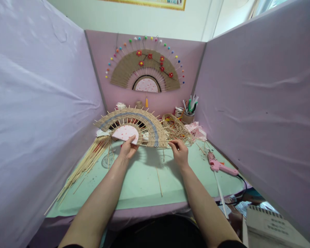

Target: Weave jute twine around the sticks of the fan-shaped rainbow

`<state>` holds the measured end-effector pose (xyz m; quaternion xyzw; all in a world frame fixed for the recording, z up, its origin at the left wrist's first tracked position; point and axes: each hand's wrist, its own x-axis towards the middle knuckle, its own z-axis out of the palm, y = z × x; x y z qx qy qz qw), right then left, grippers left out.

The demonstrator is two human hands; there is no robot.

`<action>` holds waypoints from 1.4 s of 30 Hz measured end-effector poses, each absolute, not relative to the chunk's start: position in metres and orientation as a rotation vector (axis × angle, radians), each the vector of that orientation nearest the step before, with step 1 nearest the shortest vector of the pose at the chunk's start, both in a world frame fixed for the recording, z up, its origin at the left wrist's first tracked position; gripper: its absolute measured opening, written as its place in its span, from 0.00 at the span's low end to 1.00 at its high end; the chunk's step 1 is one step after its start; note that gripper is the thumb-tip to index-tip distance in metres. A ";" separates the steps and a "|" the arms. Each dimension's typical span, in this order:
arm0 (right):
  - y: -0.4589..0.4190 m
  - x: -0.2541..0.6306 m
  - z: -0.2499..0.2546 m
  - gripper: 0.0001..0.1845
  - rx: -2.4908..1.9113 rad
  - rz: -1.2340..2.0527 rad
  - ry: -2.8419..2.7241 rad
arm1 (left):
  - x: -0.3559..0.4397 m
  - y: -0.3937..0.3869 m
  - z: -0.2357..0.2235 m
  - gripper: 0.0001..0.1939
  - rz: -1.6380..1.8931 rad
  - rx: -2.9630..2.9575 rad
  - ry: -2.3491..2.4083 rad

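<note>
Fan (144, 117) in left hand (129, 148)

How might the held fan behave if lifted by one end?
The fan should stay fairly stiff, since sticks rib its weave. It is probably light for its size, with wide gaps between sticks. Sticks poking past its rim look slender and might snap.
</note>
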<state>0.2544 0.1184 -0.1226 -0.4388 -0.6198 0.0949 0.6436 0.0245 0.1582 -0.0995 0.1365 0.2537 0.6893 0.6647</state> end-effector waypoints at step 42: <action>0.114 0.241 -0.124 0.12 -0.947 0.665 -1.428 | 0.035 0.154 -0.100 0.12 1.604 0.244 0.481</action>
